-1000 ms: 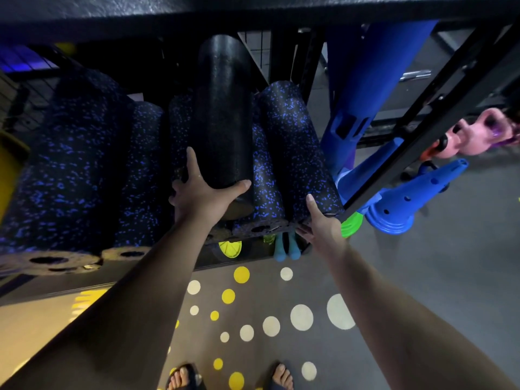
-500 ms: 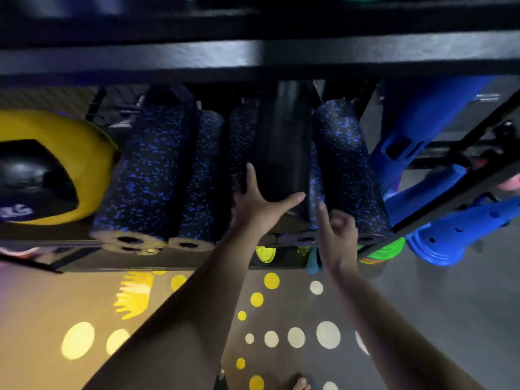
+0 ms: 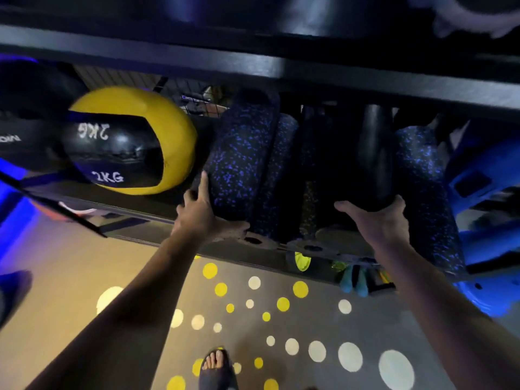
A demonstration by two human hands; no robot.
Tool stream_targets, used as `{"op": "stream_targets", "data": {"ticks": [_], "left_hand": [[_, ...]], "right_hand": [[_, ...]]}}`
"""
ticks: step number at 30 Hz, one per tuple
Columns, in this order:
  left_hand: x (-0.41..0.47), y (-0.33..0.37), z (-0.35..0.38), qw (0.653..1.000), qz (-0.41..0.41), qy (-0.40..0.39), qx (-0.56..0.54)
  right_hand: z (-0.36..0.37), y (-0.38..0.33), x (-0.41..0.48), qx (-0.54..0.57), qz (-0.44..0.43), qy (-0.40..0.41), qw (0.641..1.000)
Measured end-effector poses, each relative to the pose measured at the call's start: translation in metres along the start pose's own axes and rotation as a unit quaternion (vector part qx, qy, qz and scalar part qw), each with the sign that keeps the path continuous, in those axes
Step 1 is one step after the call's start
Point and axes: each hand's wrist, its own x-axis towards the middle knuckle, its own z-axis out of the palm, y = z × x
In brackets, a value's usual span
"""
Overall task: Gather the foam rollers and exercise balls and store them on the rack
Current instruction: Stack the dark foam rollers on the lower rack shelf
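Note:
Several foam rollers lie side by side on the black rack's shelf (image 3: pixel 132 220). My left hand (image 3: pixel 201 218) rests on the near end of the leftmost blue-speckled roller (image 3: pixel 239 153), index finger along its side, thumb across its face. My right hand (image 3: pixel 378 223) cups the near end of the plain black roller (image 3: pixel 375 153), which lies on top of the speckled ones. Another speckled roller (image 3: pixel 422 175) lies to its right. A yellow and black 2 kg ball (image 3: pixel 177 142) sits on the same shelf at the left, close to the leftmost roller.
A thick black beam (image 3: pixel 253 68) of the rack crosses just above the rollers. Blue plastic cones (image 3: pixel 484 175) hang at the right. The floor (image 3: pixel 281 319) below has yellow and white dots. My sandalled foot (image 3: pixel 216 367) stands near the rack.
My left hand left the black roller and went left to the leftmost speckled roller. My right hand moved onto the black roller's end. The view swung left, showing the ball.

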Motion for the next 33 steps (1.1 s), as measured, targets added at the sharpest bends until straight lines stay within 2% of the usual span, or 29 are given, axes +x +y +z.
{"op": "stream_targets", "data": {"ticks": [4, 8, 14, 18, 22, 27, 29, 30, 32, 33], "left_hand": [[0.007, -0.012, 0.002, 0.999, 0.009, -0.005, -0.03], [0.015, -0.017, 0.0, 0.994, 0.025, -0.058, -0.093], [0.028, -0.024, -0.009, 0.996, 0.056, 0.006, -0.074], [0.028, -0.022, -0.007, 0.997, 0.071, 0.012, -0.028], [0.028, -0.02, -0.004, 0.996, 0.081, -0.006, -0.03], [0.032, -0.046, -0.001, 0.982, 0.161, -0.039, -0.09], [0.034, -0.071, 0.001, 0.979, 0.182, -0.018, -0.095], [0.037, -0.085, 0.003, 0.98, 0.182, -0.003, -0.08], [0.049, -0.113, 0.009, 0.986, 0.162, 0.005, -0.026], [0.056, -0.125, 0.012, 0.989, 0.145, -0.007, 0.003]], "right_hand": [[0.025, -0.029, -0.021, 0.105, -0.051, -0.038, 0.992], [0.065, -0.051, -0.037, 0.082, -0.059, -0.058, 0.993], [0.073, -0.045, -0.041, -0.018, -0.053, -0.029, 0.998], [0.084, -0.05, -0.045, -0.009, -0.053, -0.022, 0.998], [0.097, -0.051, -0.053, -0.025, -0.035, -0.043, 0.998], [0.099, -0.045, -0.062, -0.049, -0.038, -0.036, 0.997], [0.102, -0.043, -0.066, -0.093, -0.087, 0.023, 0.992], [0.106, -0.043, -0.069, -0.113, -0.144, 0.071, 0.98], [0.114, -0.047, -0.076, -0.128, -0.299, 0.135, 0.936], [0.12, -0.051, -0.079, -0.133, -0.367, 0.127, 0.912]]}}
